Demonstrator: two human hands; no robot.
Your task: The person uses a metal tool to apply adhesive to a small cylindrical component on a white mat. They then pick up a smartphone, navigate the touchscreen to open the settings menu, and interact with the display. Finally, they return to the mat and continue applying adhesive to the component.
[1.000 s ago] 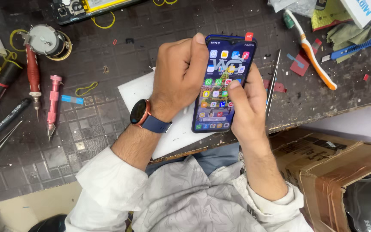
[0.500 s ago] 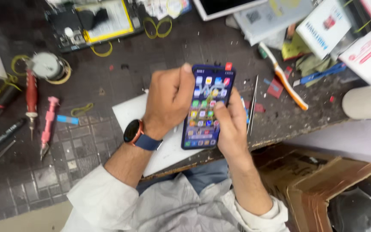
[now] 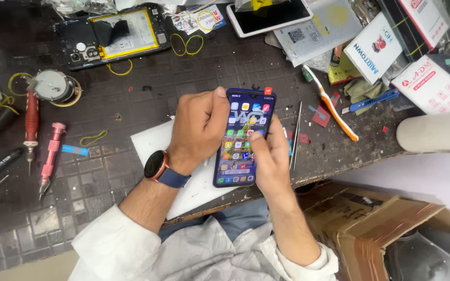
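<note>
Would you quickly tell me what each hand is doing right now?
Left hand: closed around the smartphone, gripping its left edge, screen lit.
Right hand: holding the phone's right side, thumb on the screen.

left hand point(image 3: 196, 127) curled in grip, right hand point(image 3: 269, 158) thumb extended

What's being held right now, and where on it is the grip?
A lit smartphone: the left hand grips its left edge, and the right hand supports the right edge with the thumb on the screen.
</note>
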